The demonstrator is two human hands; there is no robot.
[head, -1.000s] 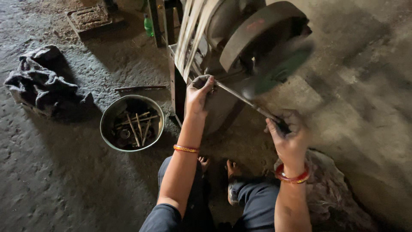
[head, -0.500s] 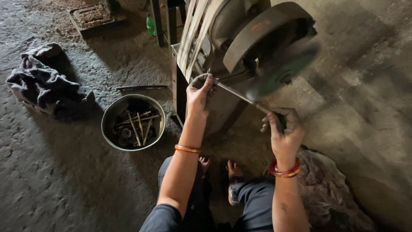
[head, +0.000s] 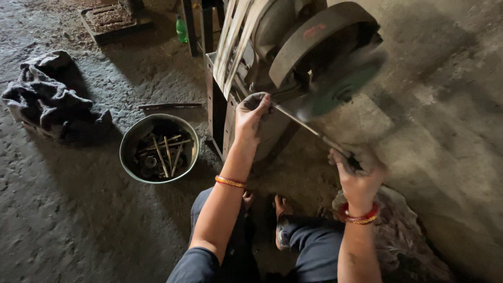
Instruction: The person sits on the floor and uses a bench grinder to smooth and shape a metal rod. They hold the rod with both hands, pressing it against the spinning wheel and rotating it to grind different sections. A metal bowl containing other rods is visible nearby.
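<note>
Head view, rod: thin metal rod (head: 306, 124) spans both hands, its middle laid against the spinning green grinding wheel (head: 340, 89).
Left hand (head: 250, 112): fingers pinch the rod's far end, steadying it.
Right hand (head: 356, 173): fist closed around the near end.
Supply: metal bowl (head: 128, 144) of rods on the floor, near the left arm.

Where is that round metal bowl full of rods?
The metal bowl sits on the floor at the person's left, beside the grinding machine's stand and right of the crumpled dark cloth.
</note>
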